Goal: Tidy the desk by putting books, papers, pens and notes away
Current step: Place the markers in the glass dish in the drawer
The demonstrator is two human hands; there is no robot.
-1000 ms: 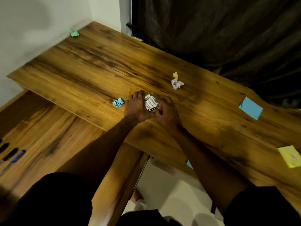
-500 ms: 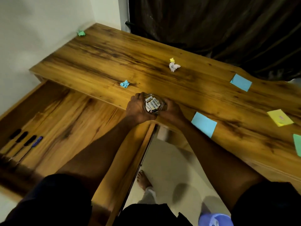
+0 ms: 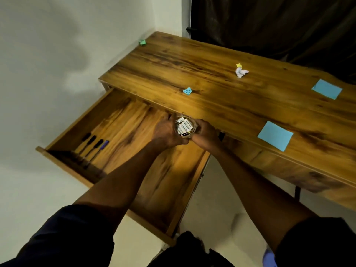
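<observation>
Both my hands hold a small clear jar (image 3: 184, 126) of white batteries over the back right part of the open drawer (image 3: 123, 132). My left hand (image 3: 165, 132) grips its left side and my right hand (image 3: 204, 134) grips its right side. Several pens (image 3: 92, 145) lie in the drawer's left front part. On the desk top (image 3: 212, 54) lie two blue sticky notes (image 3: 275, 138) (image 3: 327, 89), a crumpled blue paper (image 3: 187, 91), a crumpled white and yellow paper (image 3: 240, 70) and a crumpled green paper (image 3: 142, 42) at the far corner.
A white wall runs along the left. A dark curtain (image 3: 269, 22) hangs behind the desk. The drawer's front edge (image 3: 63, 164) juts out toward me. Pale floor (image 3: 217, 205) shows below between the drawer and the desk's right part.
Both hands carried the jar off the desk top, toward me and left, to above the open drawer. The view swung so that more of the drawer shows.
</observation>
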